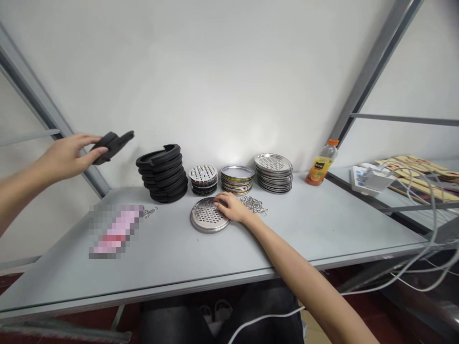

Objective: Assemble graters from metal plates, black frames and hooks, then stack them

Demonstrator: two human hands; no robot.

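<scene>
My left hand [70, 155] is raised at the left and grips a black plastic ring [113, 145], held tilted in the air beside the stack of black rings [163, 173]. My right hand [231, 206] rests with curled fingers on the right edge of a perforated round metal disc [208, 216] lying flat on the grey table [287, 239]. A heap of small metal clips [255, 204] lies just right of that hand.
Behind the disc stand a small stack of perforated discs [203, 178], a stack of coloured-rim lids [237, 179] and a stack of metal plates [274, 172]. An orange drink bottle [322, 164] stands at the right. A blurred pink object [115, 230] lies at the left. Cables and a white adapter [376, 180] sit far right.
</scene>
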